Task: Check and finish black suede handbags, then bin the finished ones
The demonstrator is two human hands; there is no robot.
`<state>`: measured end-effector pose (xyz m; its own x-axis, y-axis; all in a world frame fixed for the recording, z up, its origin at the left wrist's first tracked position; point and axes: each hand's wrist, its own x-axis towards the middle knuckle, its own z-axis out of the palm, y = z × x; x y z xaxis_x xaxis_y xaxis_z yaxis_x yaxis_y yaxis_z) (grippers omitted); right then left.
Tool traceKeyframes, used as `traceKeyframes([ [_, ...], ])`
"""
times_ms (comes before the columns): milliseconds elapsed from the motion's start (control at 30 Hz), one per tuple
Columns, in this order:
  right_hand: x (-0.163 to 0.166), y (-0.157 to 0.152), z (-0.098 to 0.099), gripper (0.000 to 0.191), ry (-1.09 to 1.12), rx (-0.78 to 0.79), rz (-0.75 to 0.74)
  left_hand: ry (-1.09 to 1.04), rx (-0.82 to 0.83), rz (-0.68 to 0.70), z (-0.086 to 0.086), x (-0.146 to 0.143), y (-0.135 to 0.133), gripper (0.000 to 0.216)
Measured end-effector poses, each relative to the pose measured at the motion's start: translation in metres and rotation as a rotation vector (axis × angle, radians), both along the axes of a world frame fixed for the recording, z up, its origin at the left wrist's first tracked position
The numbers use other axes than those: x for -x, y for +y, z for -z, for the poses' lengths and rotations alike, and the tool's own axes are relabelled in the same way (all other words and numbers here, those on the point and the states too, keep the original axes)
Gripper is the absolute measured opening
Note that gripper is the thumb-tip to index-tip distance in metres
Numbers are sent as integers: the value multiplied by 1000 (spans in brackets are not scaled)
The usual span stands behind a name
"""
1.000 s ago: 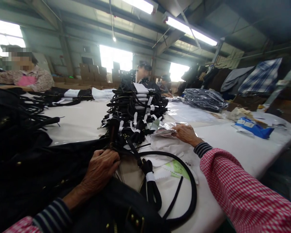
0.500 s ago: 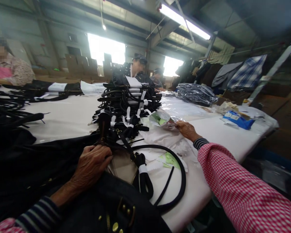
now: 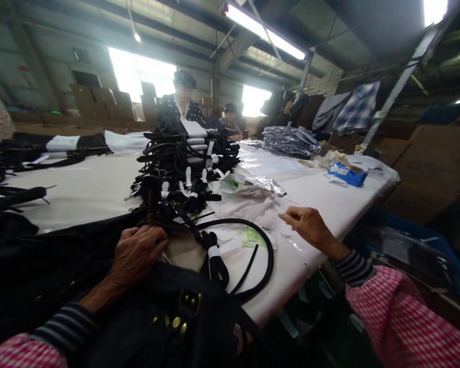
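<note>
My left hand (image 3: 140,253) is closed on the edge of a black bag (image 3: 134,317) with brass-coloured studs and a buckle, near its light-lined opening. Beside that opening, a looped black handle (image 3: 270,255) lies on the white table. A coiled strap (image 3: 216,263) with a white paper band lies inside the loop's left side. Above the table's near edge is my right hand (image 3: 310,227), fingers curled and thumb pressed to the forefinger; anything in that pinch is too small to make out. A clear plastic bag (image 3: 266,184) lies on the table beyond it, apart from the fingers.
Stacked black bags with straps (image 3: 189,153) stand ahead. Plastic-wrapped goods (image 3: 289,140) and a blue packet (image 3: 347,175) lie farther right. Green scraps (image 3: 251,236) sit within the handle loop. Cartons (image 3: 437,163) stand at right. Two co-workers are across the table.
My right hand has let go of the clear plastic bag and drawn back towards me and to the right. My left hand stays on the black bag. The view has turned right.
</note>
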<state>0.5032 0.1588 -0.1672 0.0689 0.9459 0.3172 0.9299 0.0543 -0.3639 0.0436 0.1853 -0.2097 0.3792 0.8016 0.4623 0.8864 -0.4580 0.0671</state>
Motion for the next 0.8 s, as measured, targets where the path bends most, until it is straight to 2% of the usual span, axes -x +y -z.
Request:
traceKeyframes([
  [100, 17, -19, 18, 33, -92, 58, 31, -2, 5, 1, -1, -1, -1, 23],
  [200, 30, -18, 32, 25, -142, 36, 75, -20, 17, 0, -3, -1, -3, 23],
  [433, 30, -10, 51, 21, 68, -91, 51, 13, 39, -14, -4, -2, -2, 21],
  [600, 37, -12, 53, 38, 126, -172, 22, 34, 38, -40, -4, -4, -2, 21],
  [800, 44, -38, 41, 36, 160, -157, -20, 19, 15, -18, -1, -3, -1, 19],
])
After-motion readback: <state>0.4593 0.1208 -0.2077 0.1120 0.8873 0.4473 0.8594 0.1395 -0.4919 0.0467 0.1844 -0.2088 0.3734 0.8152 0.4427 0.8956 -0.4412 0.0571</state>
